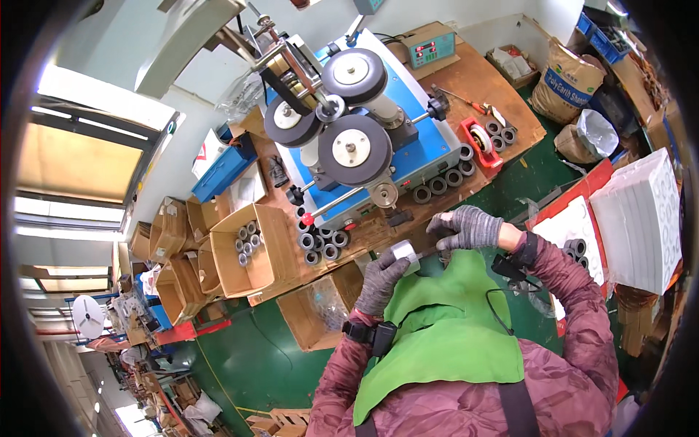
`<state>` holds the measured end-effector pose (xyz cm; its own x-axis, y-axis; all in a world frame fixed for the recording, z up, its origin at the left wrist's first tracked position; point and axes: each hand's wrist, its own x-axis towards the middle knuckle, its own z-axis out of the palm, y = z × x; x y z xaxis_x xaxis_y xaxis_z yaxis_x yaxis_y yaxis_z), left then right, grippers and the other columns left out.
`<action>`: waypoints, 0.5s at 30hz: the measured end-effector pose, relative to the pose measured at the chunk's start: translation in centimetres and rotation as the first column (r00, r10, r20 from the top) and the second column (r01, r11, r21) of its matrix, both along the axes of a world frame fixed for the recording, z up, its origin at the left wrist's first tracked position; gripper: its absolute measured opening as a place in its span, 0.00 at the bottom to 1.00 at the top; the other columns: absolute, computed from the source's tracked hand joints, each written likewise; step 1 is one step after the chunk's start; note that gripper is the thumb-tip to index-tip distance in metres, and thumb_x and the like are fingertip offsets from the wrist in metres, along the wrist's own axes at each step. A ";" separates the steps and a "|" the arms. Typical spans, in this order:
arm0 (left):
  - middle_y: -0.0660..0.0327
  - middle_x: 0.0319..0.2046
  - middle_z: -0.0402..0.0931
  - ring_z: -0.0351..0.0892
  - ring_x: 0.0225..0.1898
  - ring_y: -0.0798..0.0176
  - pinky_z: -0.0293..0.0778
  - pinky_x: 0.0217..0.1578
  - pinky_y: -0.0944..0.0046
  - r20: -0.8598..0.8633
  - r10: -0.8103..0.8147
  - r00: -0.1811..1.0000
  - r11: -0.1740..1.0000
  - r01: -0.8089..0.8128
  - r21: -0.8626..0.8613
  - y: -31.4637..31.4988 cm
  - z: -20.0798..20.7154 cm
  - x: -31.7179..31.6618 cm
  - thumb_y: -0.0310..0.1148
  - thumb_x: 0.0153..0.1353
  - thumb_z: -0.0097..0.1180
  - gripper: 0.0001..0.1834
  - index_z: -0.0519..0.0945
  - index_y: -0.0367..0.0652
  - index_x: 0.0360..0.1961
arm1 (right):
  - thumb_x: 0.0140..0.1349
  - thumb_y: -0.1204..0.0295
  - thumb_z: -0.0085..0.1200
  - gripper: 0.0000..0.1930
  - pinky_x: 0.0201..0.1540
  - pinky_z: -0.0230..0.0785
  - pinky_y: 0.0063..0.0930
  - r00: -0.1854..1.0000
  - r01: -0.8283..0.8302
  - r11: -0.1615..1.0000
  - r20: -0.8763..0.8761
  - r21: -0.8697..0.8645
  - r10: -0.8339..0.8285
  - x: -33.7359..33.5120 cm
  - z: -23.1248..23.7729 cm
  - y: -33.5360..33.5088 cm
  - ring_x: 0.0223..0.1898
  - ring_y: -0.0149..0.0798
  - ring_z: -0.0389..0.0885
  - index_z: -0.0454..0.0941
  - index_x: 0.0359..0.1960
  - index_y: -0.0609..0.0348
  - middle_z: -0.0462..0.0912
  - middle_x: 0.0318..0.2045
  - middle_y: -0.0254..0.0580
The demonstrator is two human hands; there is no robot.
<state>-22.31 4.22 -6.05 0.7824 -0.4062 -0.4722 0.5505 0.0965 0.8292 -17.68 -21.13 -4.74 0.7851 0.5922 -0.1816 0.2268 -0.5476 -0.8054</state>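
My left hand (380, 282), in a grey knit glove, is closed on a short white cylindrical piece (405, 256) in front of my green apron (445, 328). To its right is my right hand (470, 228), gloved the same way, with its fingers apart and pointing left; nothing shows in them. Ahead stands a blue-topped machine (419, 124) with three black wheels (355, 149) pressed round a small metal roller. Dark grey rings (438, 186) lie in a row along the bench's front edge, and a cluster of similar rings (330, 251) sits left of the machine.
A cardboard box (273, 251) holding several rings stands at the bench's left end, with another open box (293, 320) below. A red tape dispenser (479, 143) and a digital control box (431, 51) are on the bench. White stacked trays (633, 218) stand at right.
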 end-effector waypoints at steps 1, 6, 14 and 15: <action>0.60 0.44 0.73 0.72 0.43 0.67 0.66 0.47 0.68 -0.001 -0.028 1.000 0.999 0.028 -0.044 0.4 -0.1 -0.1 0.37 0.54 0.56 0.27 0.68 0.35 0.53 | 0.48 0.56 0.58 0.24 0.38 0.68 0.39 1.000 0.001 1.000 -0.020 0.030 -0.001 -0.2 0.2 0.2 0.35 0.50 0.78 0.71 0.44 0.54 0.78 0.31 0.51; 0.60 0.42 0.74 0.72 0.43 0.67 0.66 0.47 0.66 0.069 -0.075 0.995 0.990 0.082 -0.111 -0.2 1.0 0.1 0.37 0.51 0.61 0.27 0.70 0.35 0.49 | 0.48 0.62 0.59 0.24 0.36 0.70 0.31 0.993 0.116 0.993 -0.012 0.028 -0.115 -1.4 1.0 3.6 0.32 0.43 0.79 0.68 0.46 0.56 0.78 0.30 0.46; 0.60 0.44 0.69 0.66 0.44 0.68 0.65 0.46 0.67 0.336 -0.237 0.911 0.969 0.246 0.014 -1.6 3.1 1.9 0.40 0.48 0.64 0.27 0.66 0.38 0.44 | 0.41 0.63 0.64 0.22 0.38 0.70 0.29 0.957 0.220 0.933 0.123 0.285 -0.263 -1.8 -0.7 5.4 0.33 0.39 0.79 0.74 0.39 0.56 0.79 0.30 0.42; 0.61 0.43 0.69 0.66 0.43 0.69 0.64 0.46 0.68 0.312 -0.202 0.928 0.964 0.245 -0.105 -1.8 3.8 2.2 0.39 0.49 0.63 0.24 0.67 0.38 0.41 | 0.40 0.60 0.65 0.21 0.38 0.70 0.29 0.937 0.331 0.853 -0.034 0.405 -0.347 -1.8 -0.5 5.5 0.32 0.42 0.79 0.76 0.36 0.55 0.80 0.29 0.42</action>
<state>-20.14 2.39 -2.28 0.7587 -0.6316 -0.1593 0.3032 0.1260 0.9446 -19.44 -15.62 -5.25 0.9518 0.3032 0.0471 0.1214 -0.2313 -0.9653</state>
